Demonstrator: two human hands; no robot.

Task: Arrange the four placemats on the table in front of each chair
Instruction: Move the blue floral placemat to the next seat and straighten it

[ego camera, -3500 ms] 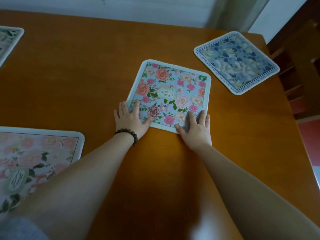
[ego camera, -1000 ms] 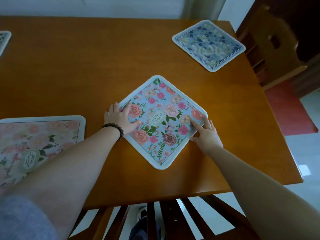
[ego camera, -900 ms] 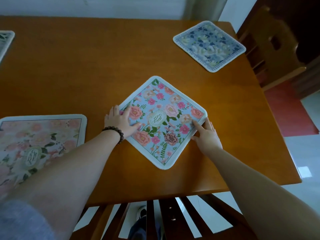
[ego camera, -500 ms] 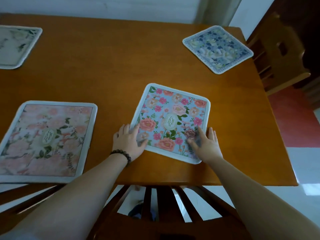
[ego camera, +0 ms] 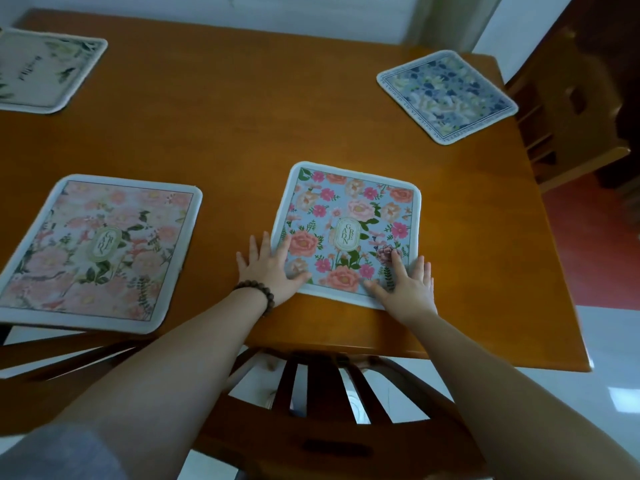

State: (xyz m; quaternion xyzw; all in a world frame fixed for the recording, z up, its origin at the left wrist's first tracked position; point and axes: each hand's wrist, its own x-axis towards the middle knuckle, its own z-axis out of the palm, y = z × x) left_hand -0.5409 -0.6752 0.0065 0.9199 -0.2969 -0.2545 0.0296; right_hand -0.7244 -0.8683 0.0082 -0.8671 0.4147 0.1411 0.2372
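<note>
Squared since before—blue placemat [ego camera: 349,230] (label "GARDEN") under both flat, spread hands [ego camera: 273,268].

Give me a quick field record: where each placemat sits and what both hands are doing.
blue floral placemat: near table edge, above the chair back
pink floral placemat: near-left, overhanging the edge
navy placemat: far-right corner, rotated
pale placemat: far-left
left hand: flat on blue floral placemat's left edge
right hand: flat on its near-right corner
table: wooden

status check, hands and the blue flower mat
Left hand and right hand both flat, open, pressing near corners of blue floral placemat. Mat lies square above chair. Nothing in the way.
</note>
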